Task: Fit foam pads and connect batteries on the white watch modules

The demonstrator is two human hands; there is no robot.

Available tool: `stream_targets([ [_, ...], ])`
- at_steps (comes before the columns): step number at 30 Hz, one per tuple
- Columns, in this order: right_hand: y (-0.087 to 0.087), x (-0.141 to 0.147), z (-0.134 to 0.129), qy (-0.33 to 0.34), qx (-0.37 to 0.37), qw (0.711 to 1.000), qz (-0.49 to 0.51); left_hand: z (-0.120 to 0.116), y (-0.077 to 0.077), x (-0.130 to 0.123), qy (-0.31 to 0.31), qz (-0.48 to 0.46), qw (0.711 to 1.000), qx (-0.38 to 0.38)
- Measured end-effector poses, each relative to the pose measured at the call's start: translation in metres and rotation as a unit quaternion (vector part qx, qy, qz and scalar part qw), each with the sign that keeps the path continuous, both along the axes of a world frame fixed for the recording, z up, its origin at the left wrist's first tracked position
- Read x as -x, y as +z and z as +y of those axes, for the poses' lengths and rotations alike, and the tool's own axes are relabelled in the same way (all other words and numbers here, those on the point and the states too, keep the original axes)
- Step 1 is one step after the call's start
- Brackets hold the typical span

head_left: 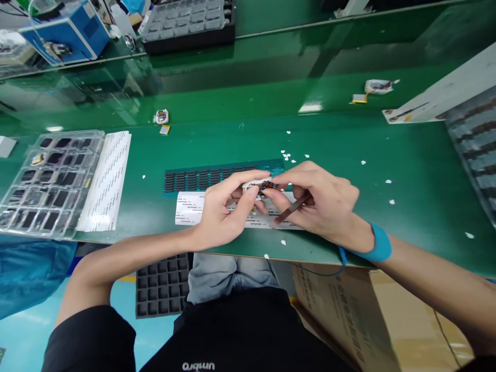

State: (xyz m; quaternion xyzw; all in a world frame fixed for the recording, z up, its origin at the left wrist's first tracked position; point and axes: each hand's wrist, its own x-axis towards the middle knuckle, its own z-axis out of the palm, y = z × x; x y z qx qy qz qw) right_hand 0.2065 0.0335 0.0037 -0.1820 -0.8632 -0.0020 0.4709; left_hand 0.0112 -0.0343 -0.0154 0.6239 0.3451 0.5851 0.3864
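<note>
Between the thumb and fingers of my left hand point(228, 206) is a small white device housing point(256, 184), its open side showing dark parts and thin coloured wires. My right hand point(321, 199) has its thumb and index finger at the housing's right end; whether they pinch a wire there is too small to tell. Tucked in the same hand, a pair of brownish metal tweezers point(290, 211) points down and left, away from the housing. Under both hands lies a white printed sticker sheet point(189, 207). Behind it is a teal sheet with rows of black strips point(205, 179).
Small white scraps point(287, 155) dot the green bench. Further off lie two opened devices with batteries point(161, 117) point(378, 87). At left, a clear compartment tray point(50, 181) adjoins white printed sheets point(106, 181). A white post point(437, 95) stands right; a blue wrist strap point(377, 244) trails a cord.
</note>
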Motion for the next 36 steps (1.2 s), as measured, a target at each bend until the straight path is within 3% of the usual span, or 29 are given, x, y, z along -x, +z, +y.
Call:
stream_targets([
  [5, 0.001, -0.001, -0.003, -0.007, 0.013, 1.0, -0.004, -0.001, 0.0, -0.001, -0.009, -0.019, 1.0, -0.003],
  [12, -0.001, -0.005, -0.003, -0.05, 0.004, 0.995, -0.081, 0.0, 0.005, 0.002, 0.034, 0.051, 0.996, -0.07],
  [19, 0.0, -0.003, 0.005, 0.017, 0.044, 0.998, -0.038, 0.013, 0.005, 0.007, 0.035, -0.011, 0.999, 0.036],
  [36, 0.005, -0.012, 0.01, -0.057, 0.002, 0.996, -0.066, 0.012, 0.005, 0.008, -0.003, -0.029, 0.996, 0.079],
])
